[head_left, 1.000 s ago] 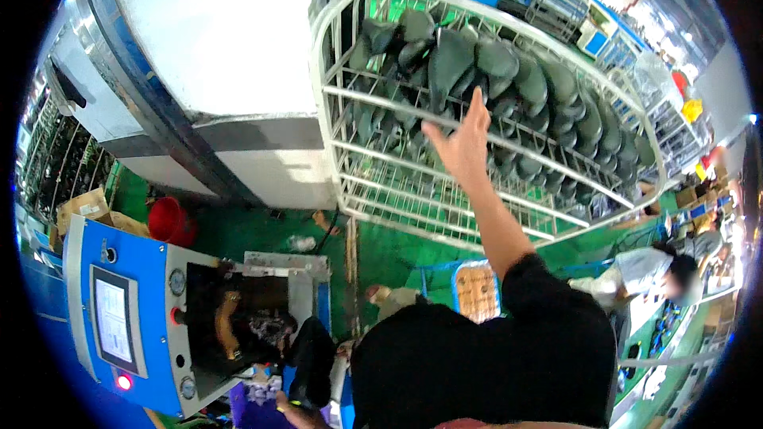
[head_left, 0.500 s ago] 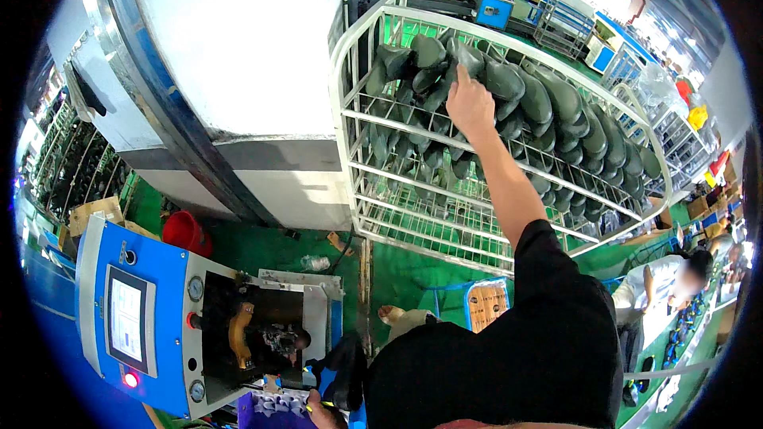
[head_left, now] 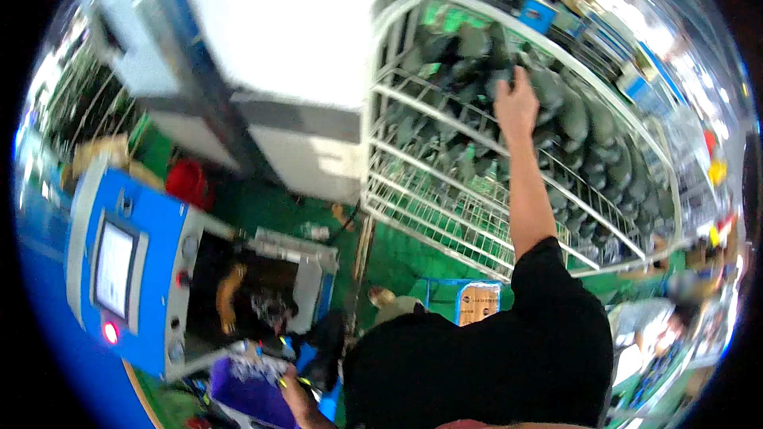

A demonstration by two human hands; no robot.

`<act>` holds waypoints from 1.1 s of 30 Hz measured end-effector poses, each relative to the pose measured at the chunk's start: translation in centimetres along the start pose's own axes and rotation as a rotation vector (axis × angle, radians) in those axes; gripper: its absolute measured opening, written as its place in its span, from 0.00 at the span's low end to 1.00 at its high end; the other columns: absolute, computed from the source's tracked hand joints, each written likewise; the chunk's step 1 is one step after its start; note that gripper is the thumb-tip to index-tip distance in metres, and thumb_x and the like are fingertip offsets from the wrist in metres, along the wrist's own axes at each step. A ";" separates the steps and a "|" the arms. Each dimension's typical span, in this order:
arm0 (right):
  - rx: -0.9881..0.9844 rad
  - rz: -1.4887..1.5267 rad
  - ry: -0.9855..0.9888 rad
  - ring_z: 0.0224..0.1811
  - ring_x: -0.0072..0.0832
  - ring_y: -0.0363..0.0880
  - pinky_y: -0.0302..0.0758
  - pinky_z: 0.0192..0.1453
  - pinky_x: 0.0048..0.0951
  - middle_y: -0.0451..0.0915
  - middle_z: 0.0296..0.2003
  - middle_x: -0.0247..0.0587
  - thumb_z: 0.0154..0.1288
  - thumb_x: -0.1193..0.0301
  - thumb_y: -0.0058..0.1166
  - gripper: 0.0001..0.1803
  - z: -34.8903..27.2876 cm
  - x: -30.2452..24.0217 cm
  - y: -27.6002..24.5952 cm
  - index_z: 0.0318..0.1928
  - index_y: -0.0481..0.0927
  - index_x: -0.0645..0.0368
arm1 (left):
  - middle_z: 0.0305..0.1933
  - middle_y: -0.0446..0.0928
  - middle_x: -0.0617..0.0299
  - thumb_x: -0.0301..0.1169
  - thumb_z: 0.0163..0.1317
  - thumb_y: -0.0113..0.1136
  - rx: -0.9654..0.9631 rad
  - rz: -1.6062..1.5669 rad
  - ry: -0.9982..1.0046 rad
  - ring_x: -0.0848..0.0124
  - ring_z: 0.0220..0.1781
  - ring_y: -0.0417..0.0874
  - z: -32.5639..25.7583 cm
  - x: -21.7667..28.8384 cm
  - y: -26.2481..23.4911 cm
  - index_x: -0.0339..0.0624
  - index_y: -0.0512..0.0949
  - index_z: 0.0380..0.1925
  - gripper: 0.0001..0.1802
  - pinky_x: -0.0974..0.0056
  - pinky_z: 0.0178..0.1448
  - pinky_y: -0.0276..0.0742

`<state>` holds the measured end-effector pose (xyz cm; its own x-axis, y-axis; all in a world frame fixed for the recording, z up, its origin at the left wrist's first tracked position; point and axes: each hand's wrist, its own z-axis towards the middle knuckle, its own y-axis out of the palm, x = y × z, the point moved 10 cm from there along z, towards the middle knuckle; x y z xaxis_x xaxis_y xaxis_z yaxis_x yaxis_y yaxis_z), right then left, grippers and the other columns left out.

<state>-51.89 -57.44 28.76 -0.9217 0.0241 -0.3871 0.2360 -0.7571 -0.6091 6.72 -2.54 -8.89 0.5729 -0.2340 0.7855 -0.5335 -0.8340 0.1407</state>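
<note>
My right hand (head_left: 517, 103) is stretched out to the upper tier of a white wire rack. Its thumb and fingers are closed on a dark grey-green shoe last (head_left: 501, 52), which stands up among others like it; motion blur softens the grip. Several more shoe lasts (head_left: 574, 115) fill that tier to the right. Low in view, my left hand (head_left: 297, 399) is closed on a black shoe upper (head_left: 324, 353) with blue and yellow patches. It is beside the open front of a blue machine (head_left: 147, 270), and part of the hand is hidden.
The rack's white rails (head_left: 445, 131) cross in front of my right forearm's side. A red bucket (head_left: 187, 183) stands behind the machine. A purple bin (head_left: 250, 389) sits next to my left hand. A cardboard box (head_left: 479, 302) rests in a blue frame. Another person (head_left: 644, 326) is at the right.
The view has shifted, so the rack sits further right. My right hand went from an extended finger to a grip on a shoe last, which now stands tilted up. My left hand keeps the upper.
</note>
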 end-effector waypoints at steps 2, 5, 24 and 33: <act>0.076 -0.040 -0.057 0.52 0.55 0.83 0.78 0.58 0.52 0.84 0.48 0.60 0.68 0.64 0.57 0.23 -2.0 -2.3 -1.4 0.59 0.78 0.63 | 0.52 0.81 0.58 0.40 0.67 0.64 -0.074 -0.035 -0.055 0.65 0.53 0.81 -2.1 2.4 -0.7 0.31 0.79 0.57 0.26 0.59 0.56 0.76; -0.098 0.190 0.046 0.44 0.46 0.86 0.81 0.52 0.43 0.86 0.45 0.58 0.64 0.70 0.62 0.22 -6.8 -4.1 -1.2 0.56 0.81 0.68 | 0.58 0.81 0.55 0.45 0.65 0.67 -0.035 0.007 0.133 0.64 0.60 0.79 -6.8 6.9 -5.1 0.28 0.78 0.60 0.33 0.58 0.67 0.71; -0.565 1.357 -1.162 0.69 0.50 0.76 0.73 0.71 0.47 0.76 0.66 0.59 0.74 0.77 0.51 0.23 -49.7 -57.7 -11.6 0.66 0.73 0.71 | 0.60 0.79 0.45 0.36 0.58 0.71 0.964 1.039 0.491 0.42 0.69 0.73 -2.3 0.4 -24.5 0.39 0.86 0.34 0.11 0.43 0.74 0.67; 0.007 1.083 -1.319 0.68 0.53 0.73 0.67 0.71 0.54 0.75 0.65 0.60 0.84 0.56 0.26 0.29 -58.8 -62.9 -7.9 0.66 0.73 0.64 | 0.53 0.82 0.43 0.34 0.53 0.78 1.057 0.668 0.284 0.49 0.57 0.83 9.2 4.5 -56.6 0.33 0.76 0.56 0.33 0.55 0.62 0.78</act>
<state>22.31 -14.59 17.28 0.0355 -0.9784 0.2035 0.8810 -0.0655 -0.4685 45.24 39.01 -18.86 0.1641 -0.7534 0.6368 0.1611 -0.6164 -0.7708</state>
